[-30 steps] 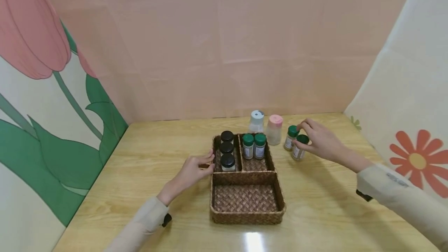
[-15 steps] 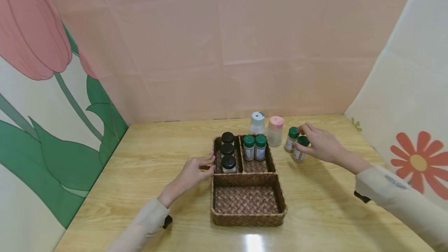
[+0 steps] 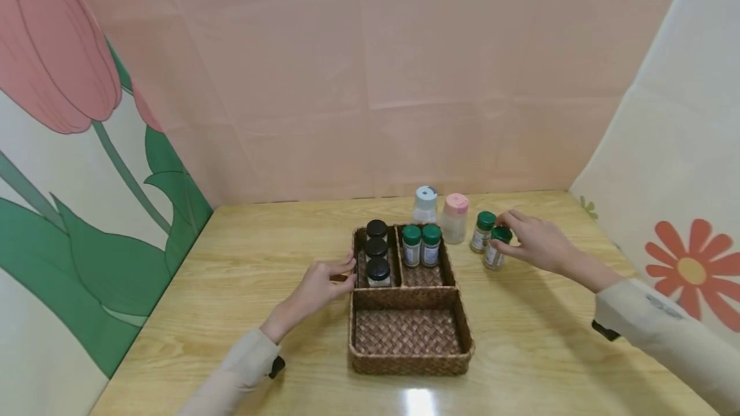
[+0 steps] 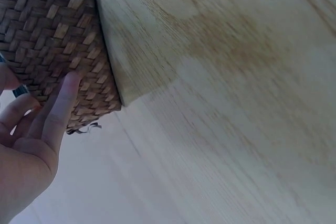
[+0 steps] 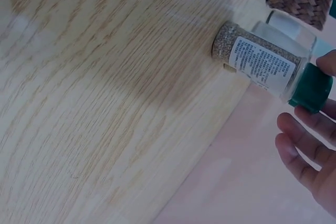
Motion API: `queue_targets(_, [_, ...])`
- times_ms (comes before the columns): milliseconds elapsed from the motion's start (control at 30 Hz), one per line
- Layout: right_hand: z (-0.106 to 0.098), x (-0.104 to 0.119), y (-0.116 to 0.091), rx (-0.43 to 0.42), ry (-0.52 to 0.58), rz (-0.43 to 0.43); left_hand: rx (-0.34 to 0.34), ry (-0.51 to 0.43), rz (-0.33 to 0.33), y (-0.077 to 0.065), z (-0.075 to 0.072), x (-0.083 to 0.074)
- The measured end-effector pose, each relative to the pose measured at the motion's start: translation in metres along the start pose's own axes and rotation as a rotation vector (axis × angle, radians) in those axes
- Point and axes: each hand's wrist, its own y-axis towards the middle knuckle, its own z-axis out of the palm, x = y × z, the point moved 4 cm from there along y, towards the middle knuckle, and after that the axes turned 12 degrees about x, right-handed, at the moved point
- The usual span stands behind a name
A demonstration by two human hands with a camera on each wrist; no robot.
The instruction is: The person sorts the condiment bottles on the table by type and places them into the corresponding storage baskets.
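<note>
Head view: the right hand (image 3: pixel 537 246) pinches the green lid of a jar (image 3: pixel 494 257) upright beside the basket (image 3: pixel 412 364); a second jar (image 3: pixel 482 236) stands just behind it, to the left; the left hand (image 3: pixel 315 284) touches the basket's left wall; three black-lidded jars (image 3: pixel 378 271) fill a file in the rear left compartment, two green-lidded jars (image 3: pixel 430 252) stand side by side in the rear right; behind are a blue-topped bottle (image 3: pixel 425 204) and a pink-topped bottle (image 3: pixel 455 222).

Right wrist view, alone: the pinched jar's speckled grains and printed label (image 5: pixel 263 64); thumb and forefinger grasp the lid, two other fingers spread free; whether the base is lifted cannot be told.

Left wrist view, alone: the wall's outer weave, one straight finger laid against it; whether the others grip the rim cannot be told.

Surface and room: a pale wood-grain table (image 3: pixel 260 230), glossy in front; a plain pink backdrop (image 3: pixel 277 82); a tulip print (image 3: pixel 69 56) at left, a red flower print (image 3: pixel 690 268) at right.
</note>
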Motion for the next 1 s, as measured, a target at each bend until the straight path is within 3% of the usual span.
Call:
queue_targets(600, [-0.001, -0.002, 0.001, 0.067, 0.067, 0.006, 0.002, -0.011, -0.008, 0.001, 0.0, 0.001])
queue_targets(1000, [-0.007, 0.01, 0.007, 0.072, 0.12, -0.057, -0.018, 0.012, 0.025, 0.002, 0.002, 0.002])
